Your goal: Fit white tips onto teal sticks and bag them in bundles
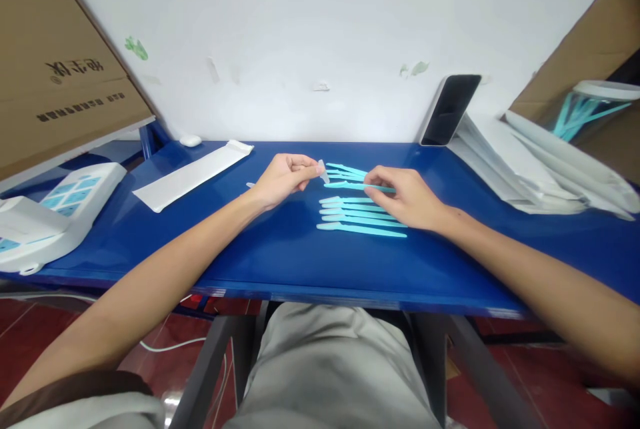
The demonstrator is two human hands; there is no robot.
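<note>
My left hand (286, 180) pinches a small translucent white cap (324, 171) between thumb and fingertips. Just right of it, my right hand (405, 195) has its fingers closed on a turquoise stick (345, 185), whose tip points left towards the cap. Several turquoise sticks with pale caps (365, 230) lie side by side on the blue table below the hands. Beyond the held stick, a few more turquoise sticks (345, 169) fan out, partly hidden by my right hand. Another small translucent piece (250, 184) shows behind my left wrist.
A white paper sleeve (193, 177) lies on the blue table (280, 255) at left, near a white device (80, 202) and a cardboard box (65, 62). A phone (453, 109) leans against the wall, beside white packets (520, 169). A bag of turquoise sticks (583, 115) is far right.
</note>
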